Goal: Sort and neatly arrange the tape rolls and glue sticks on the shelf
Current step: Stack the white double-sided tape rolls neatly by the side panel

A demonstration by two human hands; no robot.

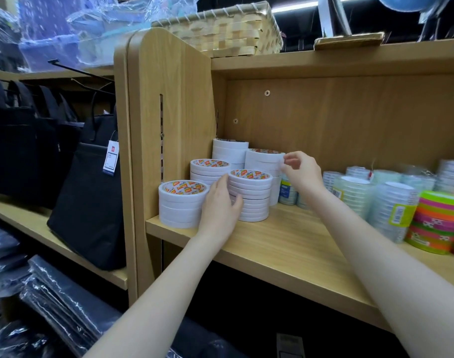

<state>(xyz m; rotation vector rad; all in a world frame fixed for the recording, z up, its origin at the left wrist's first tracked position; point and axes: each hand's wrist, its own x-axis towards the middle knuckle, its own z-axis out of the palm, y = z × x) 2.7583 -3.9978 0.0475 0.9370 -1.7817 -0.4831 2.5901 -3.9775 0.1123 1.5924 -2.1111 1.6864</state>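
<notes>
Several stacks of white double-sided tape rolls stand at the left end of the wooden shelf (285,244). My left hand (220,205) sits between the front-left stack (179,205) and the middle stack (251,195), fingers curled against the middle stack's side. My right hand (301,174) reaches to the taller stack (263,164) behind, fingertips pinching its upper rim. Another tall white stack (228,149) stands at the back corner. Clear tape packs (360,195) and bright striped tape rolls (435,223) fill the right side. No glue sticks are visible.
The shelf's side panel (169,112) closes off the left. A woven basket (226,29) sits on the top board. Black bags (89,192) hang on the neighbouring shelf at left, and wrapped dark goods (58,306) lie below.
</notes>
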